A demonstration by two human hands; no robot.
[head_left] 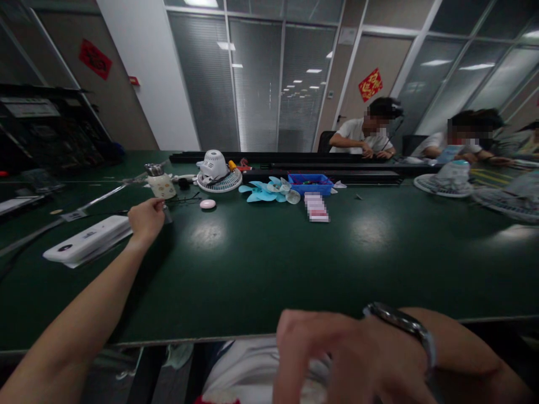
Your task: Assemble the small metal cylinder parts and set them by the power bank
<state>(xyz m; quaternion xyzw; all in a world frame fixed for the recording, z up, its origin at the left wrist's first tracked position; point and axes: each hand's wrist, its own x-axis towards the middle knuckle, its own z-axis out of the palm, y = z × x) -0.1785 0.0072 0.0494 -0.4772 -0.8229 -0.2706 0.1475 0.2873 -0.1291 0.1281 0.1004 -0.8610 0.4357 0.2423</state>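
Note:
My left hand (146, 221) reaches out over the green table, its fingers pinched together. What lies between the fingertips, if anything, is hidden. Right beside that hand is a long white plastic housing (90, 238) with a dark round spot on its near end. A cream bottle with a metal lid (160, 184) stands just beyond the fingers, and thin black cables (185, 199) lie close by. Low in front of my body, at the table's near edge, is my right hand (328, 350), bent and smeared by motion. A dark watch (398, 320) sits on its wrist.
On the table (236, 280) are a pinkish-white oval object (208, 204), a white fan head (217, 171), light-blue fan blades (267, 191), a blue tray (310, 184) and a small paper stack (316, 207). Dark bars (337, 177) run behind. Co-workers (362, 134) sit across, beside more fan parts (446, 180).

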